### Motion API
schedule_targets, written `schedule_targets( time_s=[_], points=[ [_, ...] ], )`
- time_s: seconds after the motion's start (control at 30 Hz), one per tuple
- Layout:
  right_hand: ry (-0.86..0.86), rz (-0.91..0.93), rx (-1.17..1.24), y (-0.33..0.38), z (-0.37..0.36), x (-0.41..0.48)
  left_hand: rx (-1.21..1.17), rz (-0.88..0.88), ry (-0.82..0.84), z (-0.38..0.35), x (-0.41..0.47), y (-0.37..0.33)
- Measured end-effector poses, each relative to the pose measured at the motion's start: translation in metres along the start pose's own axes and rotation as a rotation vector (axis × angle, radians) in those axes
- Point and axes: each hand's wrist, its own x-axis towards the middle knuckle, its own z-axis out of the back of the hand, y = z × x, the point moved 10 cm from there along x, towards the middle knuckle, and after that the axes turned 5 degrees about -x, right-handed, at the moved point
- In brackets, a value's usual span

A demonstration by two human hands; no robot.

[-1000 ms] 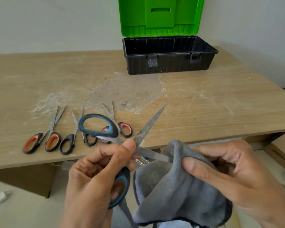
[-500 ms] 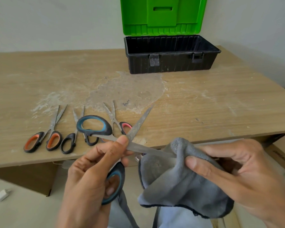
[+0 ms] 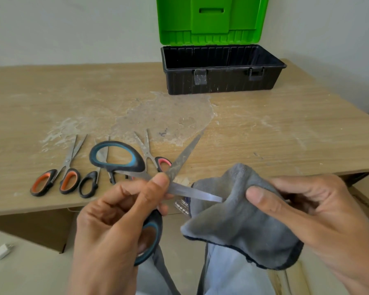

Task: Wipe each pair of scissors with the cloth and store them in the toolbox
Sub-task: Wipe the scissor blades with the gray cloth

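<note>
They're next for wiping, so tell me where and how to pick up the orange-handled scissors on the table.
Take the orange scissors by the two handle loops, coming from above on the near, left side. They lie flat with the loops toward the table's near edge and the blades pointing away. The black scissors crowd their right, so that side is tighter.

The left grip (image 3: 115,226) covers much of the lower loop of the blue-handled scissors (image 3: 134,161). Their lower blade tip is lost in a fold of the cloth (image 3: 232,222), which covers part of the right grip (image 3: 307,213). Beyond the left grip, the upper loop masks part of the black-handled scissors (image 3: 87,185). The toolbox lid (image 3: 211,18) is cut off at the top edge.
</note>
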Motion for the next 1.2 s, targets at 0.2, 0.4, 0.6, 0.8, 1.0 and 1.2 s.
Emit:
schedule_targets(
  time_s=[0.2,0.4,0.6,0.8,1.0,1.2],
  points=[
    [0.148,-0.015,-0.03,-0.004,-0.025,0.003,0.04,-0.03,0.054,-0.01,-0.002,0.0],
    [0.21,-0.009,-0.086,-0.004,-0.025,0.003,0.073,-0.091,0.054,-0.004,0.002,-0.006],
    [0.249,-0.004,-0.062,0.006,-0.039,0.002,0.077,-0.056,0.136,-0.02,-0.003,0.008],
    [0.149,0.025,-0.129,0.004,-0.031,0.003,0.024,0.055,0.08,-0.012,0.002,0.02],
    [0.161,-0.036,-0.125,-0.005,-0.027,0.002,-0.045,0.091,0.077,-0.01,0.005,0.022],
    [0.124,-0.063,-0.067,-0.012,-0.034,0.008,-0.037,0.122,0.114,-0.018,0.005,0.036]
  ],
)
